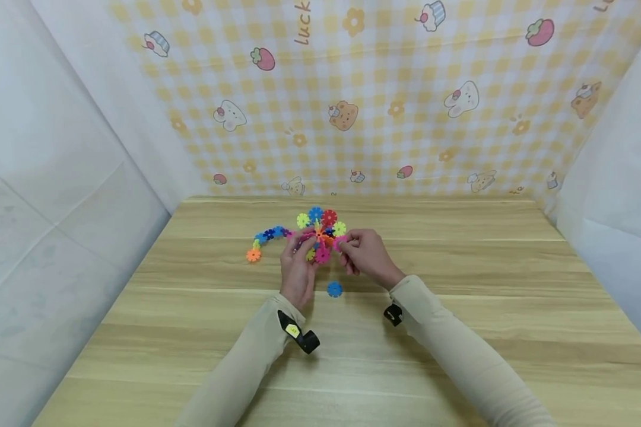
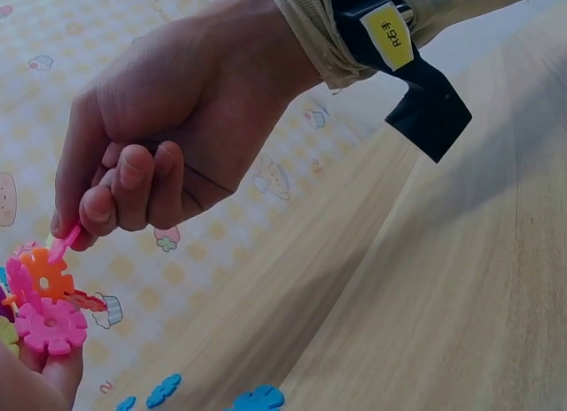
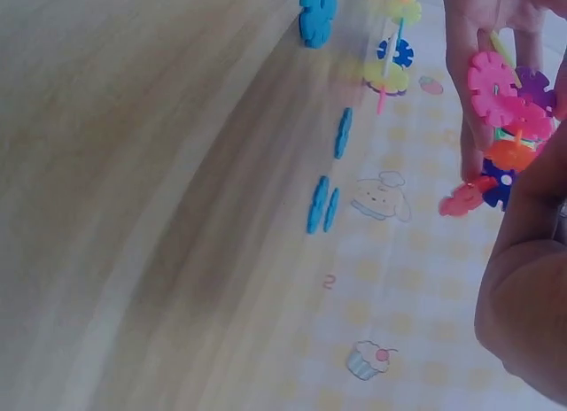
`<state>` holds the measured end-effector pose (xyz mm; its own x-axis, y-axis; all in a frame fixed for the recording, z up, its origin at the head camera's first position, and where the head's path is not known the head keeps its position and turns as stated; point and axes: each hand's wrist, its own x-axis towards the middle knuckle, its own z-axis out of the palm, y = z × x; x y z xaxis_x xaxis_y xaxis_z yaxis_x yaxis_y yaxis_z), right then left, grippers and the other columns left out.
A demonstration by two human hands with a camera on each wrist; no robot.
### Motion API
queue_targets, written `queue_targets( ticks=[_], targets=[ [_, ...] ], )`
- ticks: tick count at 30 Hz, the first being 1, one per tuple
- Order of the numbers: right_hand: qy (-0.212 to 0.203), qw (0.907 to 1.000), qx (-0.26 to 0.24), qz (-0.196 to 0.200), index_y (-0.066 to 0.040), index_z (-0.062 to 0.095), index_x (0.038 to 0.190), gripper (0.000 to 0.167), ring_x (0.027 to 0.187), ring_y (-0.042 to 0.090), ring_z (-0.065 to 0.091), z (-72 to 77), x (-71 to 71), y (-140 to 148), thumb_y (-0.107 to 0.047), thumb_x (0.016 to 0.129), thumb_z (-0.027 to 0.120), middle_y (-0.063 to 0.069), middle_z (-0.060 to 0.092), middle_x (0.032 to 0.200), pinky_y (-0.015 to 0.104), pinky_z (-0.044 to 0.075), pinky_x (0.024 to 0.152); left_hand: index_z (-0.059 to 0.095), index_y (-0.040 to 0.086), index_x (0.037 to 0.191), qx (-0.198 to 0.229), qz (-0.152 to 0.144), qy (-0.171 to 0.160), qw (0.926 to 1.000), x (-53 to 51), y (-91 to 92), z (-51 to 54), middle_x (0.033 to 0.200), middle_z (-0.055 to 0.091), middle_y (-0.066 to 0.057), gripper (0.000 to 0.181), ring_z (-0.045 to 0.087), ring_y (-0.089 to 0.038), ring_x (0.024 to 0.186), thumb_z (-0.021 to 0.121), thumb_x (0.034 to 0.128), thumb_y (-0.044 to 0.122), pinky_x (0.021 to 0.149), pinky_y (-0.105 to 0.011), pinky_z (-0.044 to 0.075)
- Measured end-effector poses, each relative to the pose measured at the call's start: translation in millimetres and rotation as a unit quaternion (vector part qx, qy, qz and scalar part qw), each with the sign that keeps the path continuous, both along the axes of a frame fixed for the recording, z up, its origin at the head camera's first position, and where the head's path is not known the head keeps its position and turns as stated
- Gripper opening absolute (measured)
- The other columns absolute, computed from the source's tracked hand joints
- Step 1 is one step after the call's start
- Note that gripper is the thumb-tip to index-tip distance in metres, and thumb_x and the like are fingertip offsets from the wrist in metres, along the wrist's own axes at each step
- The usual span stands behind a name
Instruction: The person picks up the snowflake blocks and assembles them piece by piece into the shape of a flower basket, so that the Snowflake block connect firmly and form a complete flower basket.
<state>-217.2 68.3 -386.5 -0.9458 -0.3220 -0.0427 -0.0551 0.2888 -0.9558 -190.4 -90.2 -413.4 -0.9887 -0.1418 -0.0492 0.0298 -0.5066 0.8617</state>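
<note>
A cluster of joined snowflake discs [image 1: 322,255] in pink, orange, red, yellow and blue is held in my left hand [image 1: 296,276], its fingers bent around the near left side. My right hand [image 1: 371,255] pinches a pink snowflake disc [image 2: 62,244] between thumb and fingertips, at the cluster's right side. In the left wrist view that disc is by an orange disc [image 2: 49,274]; whether they are joined I cannot tell. From the cluster a curved chain of discs [image 1: 269,234] runs left to an orange end disc [image 1: 253,255].
A loose blue disc [image 1: 334,289] lies on the wooden table [image 1: 459,356] in front of the hands. More blue discs [image 3: 319,205] lie flat farther back in the right wrist view. A checked cloth [image 1: 384,77] hangs behind the table, with white sheets [image 1: 59,148] at the sides.
</note>
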Motion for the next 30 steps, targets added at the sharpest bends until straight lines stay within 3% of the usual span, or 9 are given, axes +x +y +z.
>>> queue_targets(
  ticks=[8, 13, 19, 24, 30],
  targets=[
    [-0.032, 0.9995, -0.003, -0.008, 0.000, 0.064, 0.089, 0.022, 0.044, 0.012, 0.056, -1.0, -1.9, 0.8, -0.015, 0.102, 0.055, 0.020, 0.068, 0.072, 0.027, 0.049, 0.045, 0.059, 0.005, 0.130, -0.024, -0.004, 0.005, 0.9997, -0.1, 1.5, -2.0, 0.129, 0.053, -0.002, 0.030, 0.058, -0.013, 0.104, 0.058, 0.1002, 0.013, 0.078, -0.021, 0.054],
    [-0.080, 0.9964, -0.025, -0.014, 0.001, 0.066, 0.086, 0.025, 0.045, 0.010, 0.054, 1.7, -3.3, 1.0, -0.015, 0.102, 0.056, 0.007, 0.065, 0.064, 0.022, 0.046, 0.045, 0.061, 0.004, 0.125, -0.031, -0.004, 0.013, 0.9994, -0.9, 2.9, -2.6, 0.119, 0.055, -0.001, 0.027, 0.061, -0.011, 0.096, 0.058, 0.0989, 0.011, 0.077, -0.021, 0.056],
    [-0.120, 0.9919, -0.036, -0.019, -0.001, 0.067, 0.080, 0.026, 0.045, 0.008, 0.049, 5.1, -8.3, 2.8, -0.014, 0.101, 0.058, 0.002, 0.060, 0.060, 0.020, 0.042, 0.044, 0.062, 0.003, 0.123, -0.059, -0.005, 0.006, 0.9982, -2.7, 5.3, -5.4, 0.118, 0.056, -0.002, 0.025, 0.064, -0.012, 0.097, 0.059, 0.0988, 0.011, 0.080, -0.020, 0.058],
    [-0.146, 0.9885, -0.035, -0.018, 0.005, 0.067, 0.087, 0.023, 0.044, 0.006, 0.043, 7.4, -11.4, 3.6, -0.011, 0.100, 0.058, -0.002, 0.056, 0.056, 0.018, 0.038, 0.042, 0.061, 0.003, 0.122, -0.052, -0.004, -0.002, 0.9987, -2.8, 7.4, -8.1, 0.116, 0.057, -0.002, 0.024, 0.063, -0.011, 0.096, 0.058, 0.0991, 0.010, 0.079, -0.020, 0.058],
    [-0.135, 0.9898, -0.037, -0.029, 0.001, 0.069, 0.078, 0.027, 0.041, 0.007, 0.042, 3.3, -10.0, -1.9, -0.012, 0.099, 0.059, -0.002, 0.055, 0.053, 0.019, 0.038, 0.042, 0.062, 0.006, 0.122, -0.031, 0.000, -0.012, 0.9994, -2.7, 6.5, -10.0, 0.113, 0.059, -0.001, 0.022, 0.062, -0.011, 0.096, 0.057, 0.0999, 0.010, 0.077, -0.021, 0.057]
  ],
)
